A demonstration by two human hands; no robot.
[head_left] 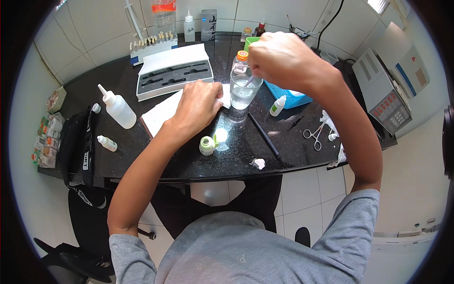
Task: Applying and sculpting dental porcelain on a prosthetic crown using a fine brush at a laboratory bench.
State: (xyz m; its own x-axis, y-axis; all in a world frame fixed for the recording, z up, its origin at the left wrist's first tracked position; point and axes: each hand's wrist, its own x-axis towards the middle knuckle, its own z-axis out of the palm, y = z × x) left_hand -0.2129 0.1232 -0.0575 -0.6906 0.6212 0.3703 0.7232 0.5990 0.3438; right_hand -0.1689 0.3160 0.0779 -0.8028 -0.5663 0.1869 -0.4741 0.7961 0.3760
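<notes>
My right hand [286, 64] is closed over a glass of clear water [243, 97]. From its fingers a slim tool [250, 80] slants down into the glass; its kind is hard to make out. Left of the glass, my left hand [198, 104] is pinched on a crumpled white tissue [225, 97], above a white pad [163, 113]. A small open green-labelled jar [207, 146] stands nearer me. Beyond the pad lies an open white case [176, 71] with a dark foam insert. An orange-capped bottle [242, 57] stands behind the glass.
A black pen-like stick [263, 135], scissor-handled forceps [312, 139] and a pinkish powder heap [258, 164] lie toward the front. A small dropper bottle [277, 106] stands beside a blue tray [293, 98]. At left are a squeeze bottle [119, 111] and a dropper bottle [107, 143].
</notes>
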